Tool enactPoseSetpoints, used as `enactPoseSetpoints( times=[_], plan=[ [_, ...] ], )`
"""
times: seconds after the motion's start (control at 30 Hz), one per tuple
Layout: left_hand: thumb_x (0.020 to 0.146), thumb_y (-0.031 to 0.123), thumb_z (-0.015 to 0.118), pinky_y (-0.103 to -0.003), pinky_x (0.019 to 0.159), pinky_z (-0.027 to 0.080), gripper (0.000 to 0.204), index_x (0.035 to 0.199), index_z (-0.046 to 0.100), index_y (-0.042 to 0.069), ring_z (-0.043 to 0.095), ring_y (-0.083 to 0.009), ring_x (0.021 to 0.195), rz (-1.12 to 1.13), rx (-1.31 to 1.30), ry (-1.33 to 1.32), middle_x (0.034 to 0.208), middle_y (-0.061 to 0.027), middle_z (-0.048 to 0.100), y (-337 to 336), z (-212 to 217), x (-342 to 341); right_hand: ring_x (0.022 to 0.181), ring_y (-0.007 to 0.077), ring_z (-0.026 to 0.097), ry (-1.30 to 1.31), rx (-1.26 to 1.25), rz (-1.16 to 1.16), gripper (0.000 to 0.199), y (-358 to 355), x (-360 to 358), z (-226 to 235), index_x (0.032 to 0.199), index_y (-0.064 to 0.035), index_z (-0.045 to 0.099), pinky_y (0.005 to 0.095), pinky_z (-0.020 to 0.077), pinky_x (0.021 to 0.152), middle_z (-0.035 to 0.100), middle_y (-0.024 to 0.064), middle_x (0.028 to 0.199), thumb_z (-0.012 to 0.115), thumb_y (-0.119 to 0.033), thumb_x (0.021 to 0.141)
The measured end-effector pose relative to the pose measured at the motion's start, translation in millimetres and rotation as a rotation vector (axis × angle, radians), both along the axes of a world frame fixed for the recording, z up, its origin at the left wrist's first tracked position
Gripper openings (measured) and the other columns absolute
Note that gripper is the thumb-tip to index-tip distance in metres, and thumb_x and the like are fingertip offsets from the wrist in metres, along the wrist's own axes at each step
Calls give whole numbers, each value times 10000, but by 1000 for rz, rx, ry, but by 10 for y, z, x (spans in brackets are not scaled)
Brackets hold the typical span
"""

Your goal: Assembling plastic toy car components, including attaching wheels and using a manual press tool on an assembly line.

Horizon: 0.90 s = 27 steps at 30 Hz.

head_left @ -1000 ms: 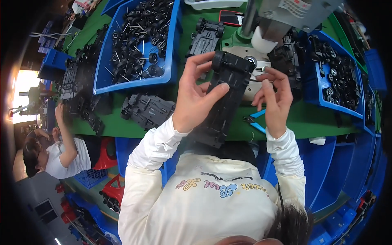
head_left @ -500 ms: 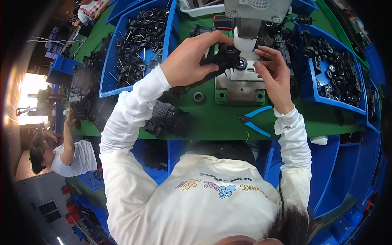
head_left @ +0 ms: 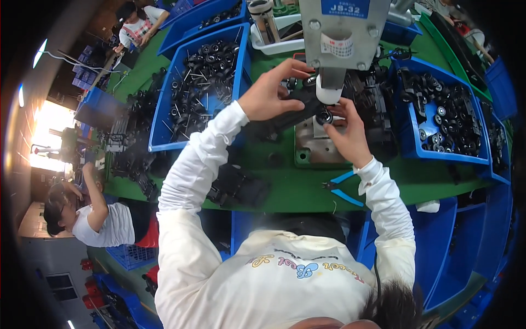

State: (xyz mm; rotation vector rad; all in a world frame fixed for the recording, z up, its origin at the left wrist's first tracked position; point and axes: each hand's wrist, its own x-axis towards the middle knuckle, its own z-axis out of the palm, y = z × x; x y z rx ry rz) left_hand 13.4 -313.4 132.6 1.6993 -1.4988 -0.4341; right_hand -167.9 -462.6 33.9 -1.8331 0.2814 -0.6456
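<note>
My left hand (head_left: 272, 94) is closed round a long black plastic part (head_left: 285, 119), its thumb lying along the top. At the part's right end sits a small black wheel (head_left: 324, 116) with a shiny hub, directly below the white tip (head_left: 329, 94) of a bench press. Whether tip and wheel touch, I cannot tell. My right hand (head_left: 350, 134) pinches the wheel from the right between thumb and fingers. Beneath them lies the press's metal base (head_left: 315, 152), partly covered by the part and my fingers. The grey press head (head_left: 345, 38) rises behind.
Blue-handled pliers (head_left: 345, 189) lie near the table edge. A dark chassis (head_left: 236, 185) rests left of them. Blue bins of wheels and axles stand left (head_left: 155, 134) and right (head_left: 455, 155). More black parts (head_left: 378, 104) lie behind the press base. Another person (head_left: 107, 222) sits at left.
The wheel end of the black part has come under the press tip. My right hand has gone from fingers apart beside the press to pinching the wheel. The whole view has shifted.
</note>
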Motion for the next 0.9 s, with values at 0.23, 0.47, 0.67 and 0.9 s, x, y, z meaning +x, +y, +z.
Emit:
enactPoseSetpoints(
  times=[0.23, 0.47, 0.67, 0.9],
  plan=[
    [707, 44, 797, -313, 660, 522, 902, 1450, 293, 124, 602, -198, 661, 71, 69, -8, 1285, -73, 622, -23, -45, -84, 1163, 256, 580, -25, 218, 62, 677, -40, -77, 87, 1394, -70, 402, 344, 502, 906, 553, 156, 1332, 656, 25, 773],
    [698, 21, 780, -424, 682, 523, 930, 1455, 246, 105, 656, -333, 751, 4, 95, -191, 1170, -102, 677, -14, 43, -162, 1090, 198, 616, -96, 108, 101, 469, -141, 28, 210, 1257, -19, 548, 357, 486, 944, 655, 113, 1154, 656, 15, 801],
    [686, 40, 793, -439, 656, 525, 898, 1411, 265, 84, 667, -363, 735, -16, 5, -236, 1161, -89, 686, -41, 143, -162, 887, 100, 650, -97, 104, 45, 191, -238, 83, 211, 1065, 12, 655, 261, 512, 791, 709, 53, 944, 641, -25, 879],
    [669, 39, 798, -443, 637, 516, 794, 1307, 326, 50, 662, -357, 731, -73, 42, -362, 1153, -82, 691, -14, 263, -89, 819, 80, 640, -130, -7, 8, 144, -146, 86, 284, 998, 34, 687, 244, 497, 764, 715, 46, 858, 671, -38, 875]
  ],
)
